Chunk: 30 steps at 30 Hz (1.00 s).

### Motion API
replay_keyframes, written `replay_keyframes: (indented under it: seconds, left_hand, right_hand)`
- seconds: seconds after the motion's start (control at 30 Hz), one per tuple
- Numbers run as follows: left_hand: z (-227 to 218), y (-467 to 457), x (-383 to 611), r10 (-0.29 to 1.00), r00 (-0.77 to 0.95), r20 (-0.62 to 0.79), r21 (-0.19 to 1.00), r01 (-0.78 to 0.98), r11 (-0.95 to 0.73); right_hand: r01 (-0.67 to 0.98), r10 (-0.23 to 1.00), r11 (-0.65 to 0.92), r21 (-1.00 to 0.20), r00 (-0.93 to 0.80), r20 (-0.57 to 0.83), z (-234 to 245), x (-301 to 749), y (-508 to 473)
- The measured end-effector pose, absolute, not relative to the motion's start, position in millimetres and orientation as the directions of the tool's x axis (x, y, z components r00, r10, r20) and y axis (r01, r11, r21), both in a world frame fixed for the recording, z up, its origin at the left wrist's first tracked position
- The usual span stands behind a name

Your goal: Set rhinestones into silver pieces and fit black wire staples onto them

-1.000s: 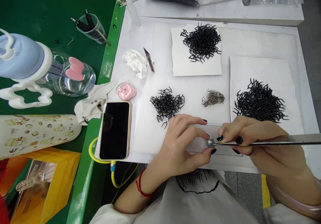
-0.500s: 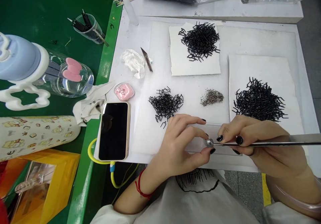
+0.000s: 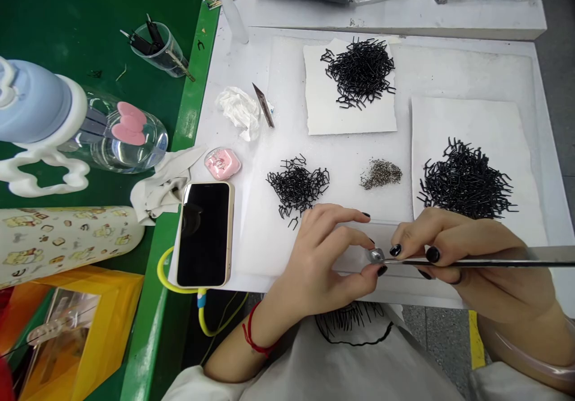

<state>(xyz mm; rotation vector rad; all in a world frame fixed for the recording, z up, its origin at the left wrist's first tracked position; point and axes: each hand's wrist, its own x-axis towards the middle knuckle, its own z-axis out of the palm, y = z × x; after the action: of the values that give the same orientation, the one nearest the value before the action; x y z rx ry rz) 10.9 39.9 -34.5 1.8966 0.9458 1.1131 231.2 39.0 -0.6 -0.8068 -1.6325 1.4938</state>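
Here the left hand (image 3: pixel 321 263) pinches a small metal piece (image 3: pixel 375 255) steady for tweezers (image 3: pixel 494 262) gripped in the right hand (image 3: pixel 476 284).

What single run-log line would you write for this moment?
left hand: pinches small metal piece | right hand: holds metal tool, tip at the piece | nearby: black clip pile, phone

From my station I saw a white board (image 3: pixel 251 239) lying on the green bench (image 3: pixel 67 29). Directly on the board lay a phone (image 3: pixel 204 233), a pink case (image 3: pixel 222 163), a crumpled tissue (image 3: pixel 240 111), a blade (image 3: pixel 263 105), a back paper sheet (image 3: pixel 341 119), a right paper sheet (image 3: pixel 467 119), a loose heap of black wire pieces (image 3: pixel 297 186) and a small grey heap (image 3: pixel 380 174).
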Motion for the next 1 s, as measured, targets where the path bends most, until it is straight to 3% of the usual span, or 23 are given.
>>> replay_keyframes:
  seconds: [0.53, 0.87, 1.0]
  left_hand:
    - [-37, 39, 11, 0.856, 0.346, 0.383, 0.854, 0.222, -0.471]
    - [-37, 39, 11, 0.852, 0.334, 0.403, 0.844, 0.223, -0.487]
    - [-38, 38, 12, 0.853, 0.326, 0.408, 0.843, 0.224, -0.489]
  right_hand:
    - [0.037, 0.849, 0.187, -0.982, -0.508, 0.143, 0, 231, 41]
    - [0.043, 0.895, 0.188, -0.981, -0.419, 0.153, 1, 225, 38]
    - [0.001, 0.945, 0.162, -0.987, -0.287, 0.155, 20, 232, 29]
